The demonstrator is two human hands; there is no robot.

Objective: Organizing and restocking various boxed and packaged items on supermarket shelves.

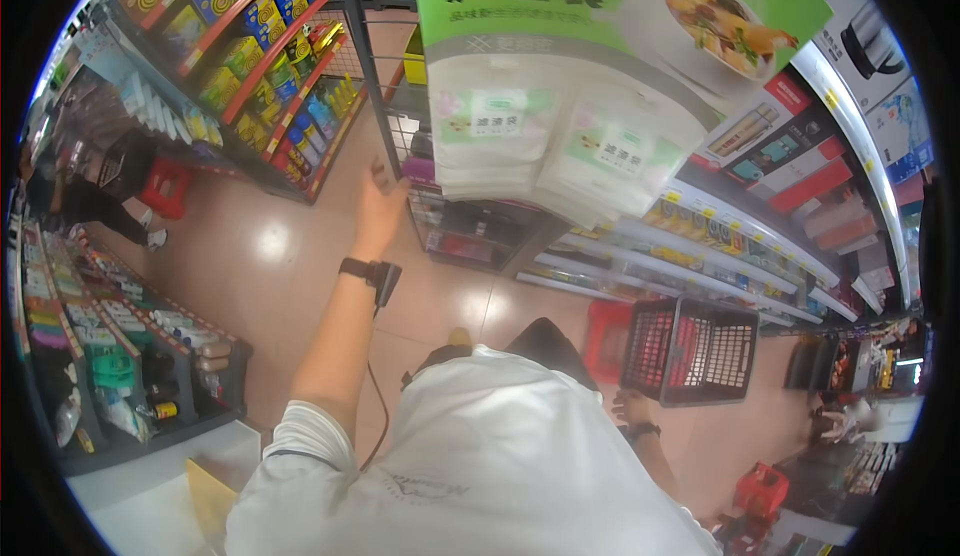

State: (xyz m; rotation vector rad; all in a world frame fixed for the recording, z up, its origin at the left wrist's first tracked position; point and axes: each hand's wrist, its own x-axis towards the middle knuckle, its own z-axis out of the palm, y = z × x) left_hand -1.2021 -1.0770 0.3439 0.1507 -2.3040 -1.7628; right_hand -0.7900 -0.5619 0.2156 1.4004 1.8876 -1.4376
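My left hand (380,200) is raised over the aisle floor, fingers apart and nothing visible in it. A wristband with a dark device sits on that wrist, and a cable runs down from it. Just right of the hand is the wire-sided end of a shelf rack (397,132). A large green display card (517,23) with clear packs of white filter bags (491,147) hangs close to me. My right hand (634,407) hangs low at my side with loose fingers, beside a dark plastic shopping basket (720,361). Whether it touches the basket I cannot tell.
A red plastic stool (604,338) stands by the basket. Boxed goods (780,155) fill the right-hand shelves. Boxes of mosquito coils (264,20) and spray cans (307,130) line the rack at upper left. Low shelves (161,331) stand at left, with another person's legs (101,215) behind.
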